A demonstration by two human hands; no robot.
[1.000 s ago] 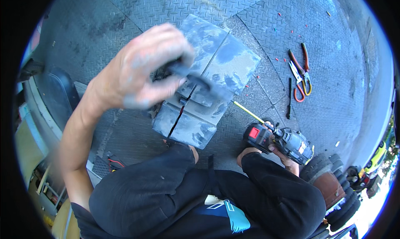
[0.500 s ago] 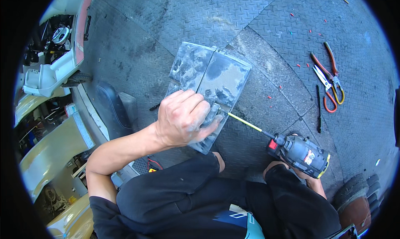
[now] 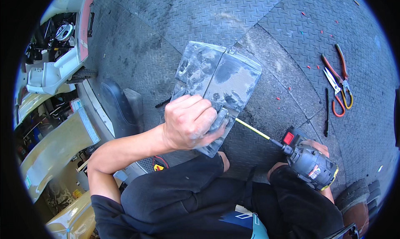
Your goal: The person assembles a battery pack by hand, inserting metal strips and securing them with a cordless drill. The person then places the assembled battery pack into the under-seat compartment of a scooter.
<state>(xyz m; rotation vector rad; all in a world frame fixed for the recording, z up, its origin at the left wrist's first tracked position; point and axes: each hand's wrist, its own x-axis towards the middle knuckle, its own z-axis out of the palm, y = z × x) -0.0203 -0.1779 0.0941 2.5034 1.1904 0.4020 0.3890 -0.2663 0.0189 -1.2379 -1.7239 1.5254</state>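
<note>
Dark tread-patterned matting [image 3: 137, 47] spread across the floor, with pale vehicle bodywork [image 3: 52, 72] crowding the left and a black padded seat [image 3: 116, 107] in front of it. And there, centre stage, just beyond my knees: the dusty grey case [image 3: 235, 78], its long seam running down the top!

My left hand [image 3: 189, 122] had it firmly, fingers curled tight around the handle at the case's near end. Over on the right, my right hand [image 3: 318, 147] was wrapped around a black power driver [image 3: 312, 166], most of those fingers hidden behind its body, so I couldn't tell whether the trigger was pressed. The long yellow shaft [image 3: 254, 129] reached right to the case's right side, contact by the look of it, though the very tip was out of sight.

How far along, then? The driver was lined up, the case steadied, both parts either side of the seam in place. Whether any fastener had turned, or how many remained, I couldn't tell. Scissors [image 3: 332, 80] and pliers [image 3: 342, 60] lay farther right, untouched.
</note>
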